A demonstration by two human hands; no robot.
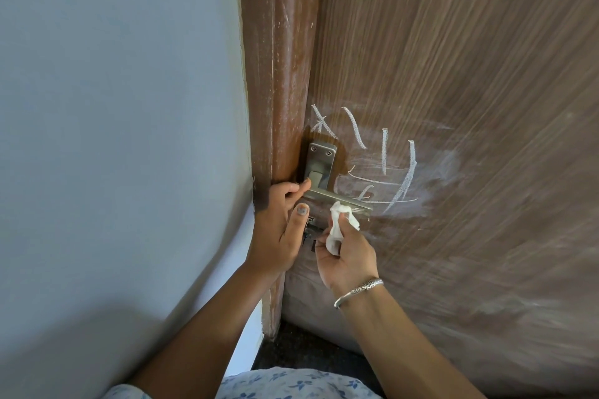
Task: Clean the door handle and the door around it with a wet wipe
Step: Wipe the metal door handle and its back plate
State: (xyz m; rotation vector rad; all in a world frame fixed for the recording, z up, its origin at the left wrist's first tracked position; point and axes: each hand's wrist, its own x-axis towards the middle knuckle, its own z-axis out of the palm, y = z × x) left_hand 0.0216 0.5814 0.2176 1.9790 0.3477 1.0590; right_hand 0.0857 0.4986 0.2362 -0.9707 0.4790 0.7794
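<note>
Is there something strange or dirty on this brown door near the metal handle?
Yes. White chalk-like scribbles and smears mark the brown wooden door above and right of the silver metal lever handle.

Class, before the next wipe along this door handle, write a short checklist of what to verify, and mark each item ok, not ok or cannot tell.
1. Wet wipe gripped in right hand: ok.
2. Wipe touching the door handle: ok.
3. Left hand steadying the handle near its pivot: ok.
4. Chalk marks cleared from the door: not ok.
5. Wipe still moist: cannot tell.
</note>
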